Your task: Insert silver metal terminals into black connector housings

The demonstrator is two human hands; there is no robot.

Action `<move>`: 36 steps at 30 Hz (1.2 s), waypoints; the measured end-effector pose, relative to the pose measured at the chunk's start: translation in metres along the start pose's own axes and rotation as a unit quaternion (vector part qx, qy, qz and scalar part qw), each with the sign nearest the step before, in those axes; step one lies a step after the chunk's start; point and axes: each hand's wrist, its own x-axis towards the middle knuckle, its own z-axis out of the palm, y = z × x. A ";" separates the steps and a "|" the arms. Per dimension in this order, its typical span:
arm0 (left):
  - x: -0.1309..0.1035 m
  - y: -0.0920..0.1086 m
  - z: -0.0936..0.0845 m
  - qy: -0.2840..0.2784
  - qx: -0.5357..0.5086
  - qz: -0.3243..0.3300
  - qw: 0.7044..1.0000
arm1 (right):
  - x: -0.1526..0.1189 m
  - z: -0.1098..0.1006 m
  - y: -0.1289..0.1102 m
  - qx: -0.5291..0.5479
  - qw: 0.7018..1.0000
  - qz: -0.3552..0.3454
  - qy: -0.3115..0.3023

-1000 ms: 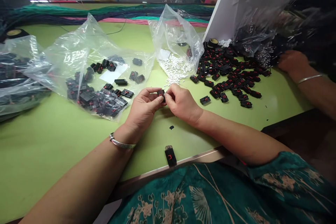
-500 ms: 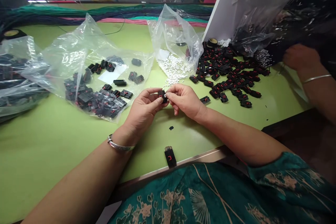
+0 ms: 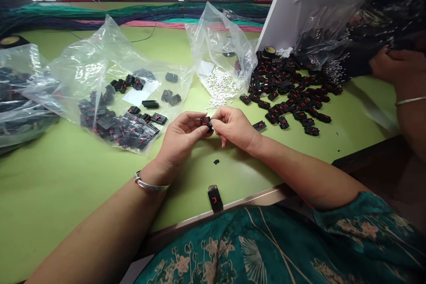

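Observation:
Between thumb and fingers, my left hand (image 3: pixel 181 135) holds a small black connector (image 3: pixel 206 123) with a red mark. My right hand (image 3: pixel 234 128) is pinched at the connector's right side; what its fingertips hold is too small to make out. Behind both hands, small white pieces (image 3: pixel 221 88) spill from a clear plastic bag (image 3: pixel 213 35). To the right lies a heap of black connectors with red marks (image 3: pixel 293 97), and a single one (image 3: pixel 259 125) rests just beside my right hand.
A clear bag (image 3: pixel 96 53) of black connectors stands left, another (image 3: pixel 23 120) farther left. A black connector (image 3: pixel 215 199) lies at the table's front edge, a black scrap (image 3: pixel 216 162) behind it. Wires (image 3: pixel 133 14) cross the back. Another person's hand (image 3: pixel 388 64) is at right.
The connector in my left hand has tilted slightly, showing more of its red mark. My right fingertips stay against its side. The other person's hand has moved a little right and up.

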 end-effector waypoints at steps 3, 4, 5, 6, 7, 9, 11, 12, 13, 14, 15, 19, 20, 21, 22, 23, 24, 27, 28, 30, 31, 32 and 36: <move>0.001 0.001 0.000 0.011 0.060 0.024 0.998 | 0.002 0.001 0.003 -0.026 1.000 0.002 0.006; 0.001 0.001 0.000 0.014 0.071 0.028 0.997 | 0.002 0.001 0.004 -0.035 0.999 0.002 0.007; 0.002 0.001 0.000 0.014 0.075 0.026 0.997 | 0.003 0.001 0.004 -0.042 0.999 0.002 0.007; 0.002 0.000 0.000 0.014 0.071 0.021 0.997 | 0.003 0.001 0.003 -0.043 0.999 0.003 0.005; 0.002 0.000 0.000 0.012 0.055 0.012 0.998 | 0.003 0.001 0.003 -0.036 0.999 0.005 -0.001; 0.002 -0.001 0.000 0.008 0.002 -0.009 1.000 | 0.003 0.000 0.001 -0.001 1.000 0.006 -0.016; 0.001 -0.001 0.001 0.007 -0.052 -0.026 0.998 | 0.003 -0.001 -0.001 0.046 0.998 0.006 -0.033; 0.001 0.000 0.002 0.006 -0.069 -0.033 0.997 | 0.003 -0.002 -0.001 0.065 0.997 0.006 -0.040; 0.001 0.000 0.002 0.006 -0.077 -0.040 0.996 | 0.004 -0.002 -0.001 0.077 0.996 0.005 -0.045; 0.001 0.001 0.002 0.006 -0.079 -0.044 0.996 | 0.004 -0.002 0.000 0.082 0.996 0.004 -0.046; 0.001 0.001 0.002 0.005 -0.078 -0.046 0.996 | 0.004 -0.002 0.000 0.083 0.995 0.002 -0.047; 0.001 -0.002 -0.001 -0.003 -0.059 -0.028 0.998 | 0.003 -0.002 0.002 0.057 0.998 -0.002 -0.038; 0.001 -0.003 -0.002 -0.005 -0.051 -0.022 0.998 | 0.003 -0.002 0.002 0.048 0.998 -0.002 -0.036; 0.001 -0.004 -0.002 -0.006 -0.044 -0.017 0.999 | 0.003 -0.001 0.002 0.038 0.999 -0.001 -0.033; 0.002 -0.006 -0.002 -0.007 -0.038 -0.013 0.999 | 0.002 0.000 0.003 0.025 0.999 0.001 -0.029; 0.002 -0.007 -0.002 -0.006 -0.034 -0.010 0.999 | 0.003 0.001 0.004 0.009 1.000 0.003 -0.024; 0.003 -0.009 -0.002 -0.001 -0.031 -0.006 1.000 | 0.003 0.002 0.006 -0.010 1.000 0.002 -0.015; 0.003 -0.011 -0.001 0.033 -0.018 0.004 0.999 | 0.006 0.007 0.012 -0.107 0.992 -0.057 0.038; 0.004 -0.011 0.000 0.046 -0.010 0.005 0.999 | 0.007 0.008 0.014 -0.144 0.984 -0.090 0.058; 0.004 -0.010 0.001 0.058 -0.002 0.000 0.998 | 0.007 0.009 0.015 -0.193 0.969 -0.134 0.080; 0.003 -0.008 0.001 0.055 -0.007 -0.007 0.998 | 0.007 0.008 0.013 -0.189 0.971 -0.128 0.075; 0.003 -0.007 0.001 0.048 -0.020 -0.017 0.999 | 0.006 0.007 0.011 -0.164 0.979 -0.106 0.060; 0.002 -0.001 0.001 0.020 -0.074 -0.051 0.996 | 0.001 0.001 0.001 0.004 1.000 0.006 -0.021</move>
